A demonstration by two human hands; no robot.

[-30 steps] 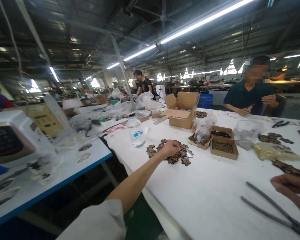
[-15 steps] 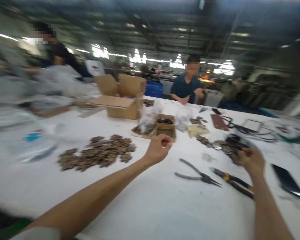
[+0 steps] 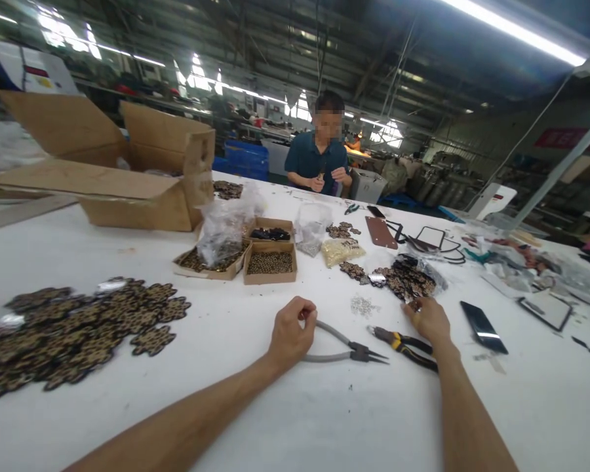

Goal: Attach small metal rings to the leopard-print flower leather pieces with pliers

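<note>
My left hand (image 3: 293,333) is closed in a pinch over the grey handles of the thin-nosed pliers (image 3: 361,352); whatever its fingertips hold is too small to make out. My right hand (image 3: 429,320) has its fingers drawn together at the near edge of a pile of dark, flower-shaped pieces (image 3: 407,278); what is between them is hidden. Just left of my right wrist lie yellow-and-black cutting pliers (image 3: 398,342). Tiny silvery bits (image 3: 364,305) are scattered between the two hands. A small cardboard box (image 3: 270,278) of bronze-coloured studs stands beyond my left hand.
A larger heap of flower-shaped pieces (image 3: 93,321) spreads at the left, before an open carton (image 3: 142,206). A phone (image 3: 482,326) lies right of my right hand. Farther back are a bag of yellowish bits (image 3: 343,252) and a brown panel (image 3: 381,232). A co-worker (image 3: 319,154) sits opposite.
The view has turned right and sharpened. My left hand has moved from near the small boxes down to the thin-nosed pliers' handles. My right hand is still at the flower-shaped pieces.
</note>
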